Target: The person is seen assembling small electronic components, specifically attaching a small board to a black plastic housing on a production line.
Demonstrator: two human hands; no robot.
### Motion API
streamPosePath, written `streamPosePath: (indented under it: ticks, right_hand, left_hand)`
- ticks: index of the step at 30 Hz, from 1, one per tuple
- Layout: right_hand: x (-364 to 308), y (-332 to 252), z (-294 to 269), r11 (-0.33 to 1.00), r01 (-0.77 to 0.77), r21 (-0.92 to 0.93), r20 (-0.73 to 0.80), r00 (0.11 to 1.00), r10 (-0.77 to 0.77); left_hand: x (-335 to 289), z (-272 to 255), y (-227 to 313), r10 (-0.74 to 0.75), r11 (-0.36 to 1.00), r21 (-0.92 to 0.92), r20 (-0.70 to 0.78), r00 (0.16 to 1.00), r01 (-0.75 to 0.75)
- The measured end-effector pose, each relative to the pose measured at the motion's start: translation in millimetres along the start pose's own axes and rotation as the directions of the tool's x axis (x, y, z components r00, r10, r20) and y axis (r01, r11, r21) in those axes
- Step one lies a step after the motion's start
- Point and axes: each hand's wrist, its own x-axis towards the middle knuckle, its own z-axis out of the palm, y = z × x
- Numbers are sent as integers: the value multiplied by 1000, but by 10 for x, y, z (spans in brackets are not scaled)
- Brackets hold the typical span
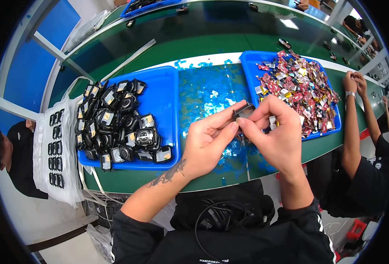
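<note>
Over the middle of the bench, both my hands hold one small black watch case (244, 111), tilted up between the fingertips. My left hand (205, 143) grips it from the left, the thumb pressed to its lower edge. On the other side, my right hand (276, 132) pinches it with thumb and forefinger. Fingers partly hide the case, and I cannot make out its inside. To the left, a blue tray (163, 92) holds a heap of similar black watch cases (115, 125). Another blue tray (248, 66), on the right, is filled with small red circuit boards and silver pieces (298, 86).
Small blue film pieces (203, 94) litter the green bench (190, 187) between the trays. A white plastic sheet (43, 154) with rows of black cases lies far left. A conveyor (194, 33) runs behind. Co-workers sit left and right; one's arm (352, 119) is near the right tray.
</note>
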Motion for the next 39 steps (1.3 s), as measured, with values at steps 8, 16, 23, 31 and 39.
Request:
streamPosePath:
  ticks: [8,16,23,31,39]
  right_hand:
    - [3,122,-51,933,-85,350,-9,995,94]
    - [-225,111,-120,890,-188,416,101,982,160]
    - [-300,113,-157,945,-89,313,53,996,77]
    - [-291,112,-157,960,-99,262,148,987,61]
    - [-271,185,-283,802,-306,513,323,934,149]
  left_hand:
    - [21,51,55,5,992,-127,-76,997,-15]
    - [32,-67,145,185,805,547,135,973,-229]
    - [36,-45,129,495,481,712,262,828,-512]
    - [60,-79,67,520,426,718,303,799,-550]
    - [44,-133,107,169,713,639,241,956,-288]
